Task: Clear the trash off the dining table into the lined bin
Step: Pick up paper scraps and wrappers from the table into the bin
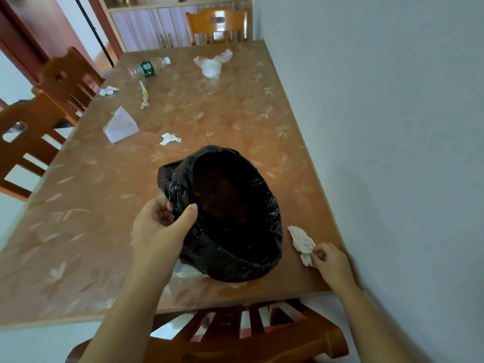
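A bin lined with a black bag [235, 239] stands on the near part of the dining table [110, 210], its mouth tilted toward me. My left hand [159, 226] grips the liner at the near-left rim. My right hand [331, 260] pinches a crumpled white tissue [301, 242] lying just right of the bin. Farther off lie a small tissue [170, 138], a folded white paper [121, 125], a twisted wrapper [144, 95], another tissue scrap [108, 90], a clear plastic bottle [148, 67] and a white plastic bag [213, 64].
Wooden chairs stand at the near edge [235, 336], along the left side [28, 142] and at the far end [217, 24]. A wall [392, 127] runs close along the table's right edge. Something white peeks out under the bin [188, 272].
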